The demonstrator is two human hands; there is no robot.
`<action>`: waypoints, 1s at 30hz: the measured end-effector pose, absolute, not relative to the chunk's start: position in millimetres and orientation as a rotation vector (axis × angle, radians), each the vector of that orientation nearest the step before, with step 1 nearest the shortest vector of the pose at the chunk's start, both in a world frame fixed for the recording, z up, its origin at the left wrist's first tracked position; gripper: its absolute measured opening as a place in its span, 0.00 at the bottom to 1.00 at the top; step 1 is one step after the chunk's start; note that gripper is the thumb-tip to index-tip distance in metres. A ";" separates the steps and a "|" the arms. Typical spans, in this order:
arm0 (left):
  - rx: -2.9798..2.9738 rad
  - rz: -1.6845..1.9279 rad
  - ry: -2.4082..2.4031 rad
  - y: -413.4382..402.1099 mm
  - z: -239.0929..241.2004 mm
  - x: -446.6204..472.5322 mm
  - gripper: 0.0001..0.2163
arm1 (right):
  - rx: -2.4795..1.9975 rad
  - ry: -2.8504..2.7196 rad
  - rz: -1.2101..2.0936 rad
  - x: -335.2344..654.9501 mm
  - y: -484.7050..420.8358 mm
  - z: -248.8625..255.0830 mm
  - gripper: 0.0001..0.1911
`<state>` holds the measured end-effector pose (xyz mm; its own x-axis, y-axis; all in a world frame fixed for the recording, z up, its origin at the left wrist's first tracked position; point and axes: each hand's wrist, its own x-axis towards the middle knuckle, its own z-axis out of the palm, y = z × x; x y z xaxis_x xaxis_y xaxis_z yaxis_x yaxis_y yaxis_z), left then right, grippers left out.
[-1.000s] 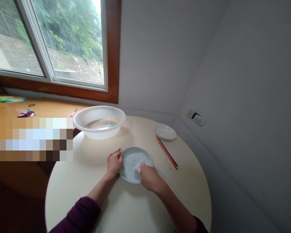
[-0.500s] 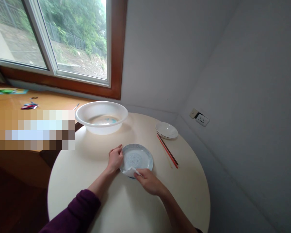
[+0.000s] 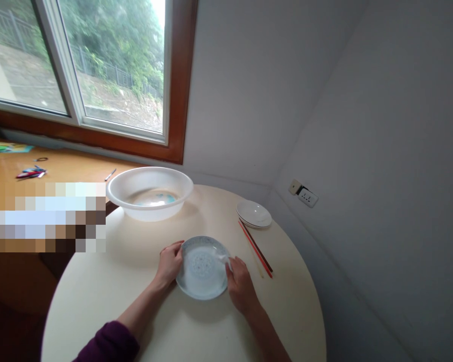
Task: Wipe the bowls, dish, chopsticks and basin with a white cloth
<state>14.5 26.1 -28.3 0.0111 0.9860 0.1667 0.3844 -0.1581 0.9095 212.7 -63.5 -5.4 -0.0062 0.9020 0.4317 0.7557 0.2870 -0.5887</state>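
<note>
A pale plate (image 3: pixel 202 269) with a blue-grey rim pattern and a round motif in its middle is on the round table, between my hands. My left hand (image 3: pixel 170 261) grips the plate by its left rim, fingers closed around the edge. At the right rim, my right hand (image 3: pixel 240 282) is closed on a white tissue (image 3: pixel 222 258), which touches the plate's upper right side. Most of the tissue is hidden by the fingers and glare.
A translucent white basin (image 3: pixel 151 193) stands at the back left of the round table (image 3: pixel 196 332). Shallow white dishes (image 3: pixel 253 213), apparently stacked, sit at the back right. Several chopsticks (image 3: pixel 255 250) lie beside them. Against the left side is a wooden desk (image 3: pixel 68 168) with small items.
My right hand has carried the tissue from the plate's near edge round to its right rim. My left hand stays on the left rim. The view has tilted slightly upward.
</note>
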 end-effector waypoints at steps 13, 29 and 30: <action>1.606 1.127 1.472 29.7 -27.2 9.7 0.14 | -1.583 -1.902 0.118 200.9 -66.1 -5.9 0.15; 1.642 1.081 1.497 30.0 -27.6 8.3 0.15 | -1.666 -1.767 -0.036 208.5 -57.7 -20.8 0.08; 1.643 1.077 1.498 30.0 -27.4 8.2 0.15 | -1.669 -1.769 -0.034 208.5 -57.6 -20.7 0.08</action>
<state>8.2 30.0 -27.4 0.0054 0.9901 0.1400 0.4478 -0.1276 0.8850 208.5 -57.6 -20.7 0.0695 0.8685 0.4909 0.8866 0.1717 -0.4294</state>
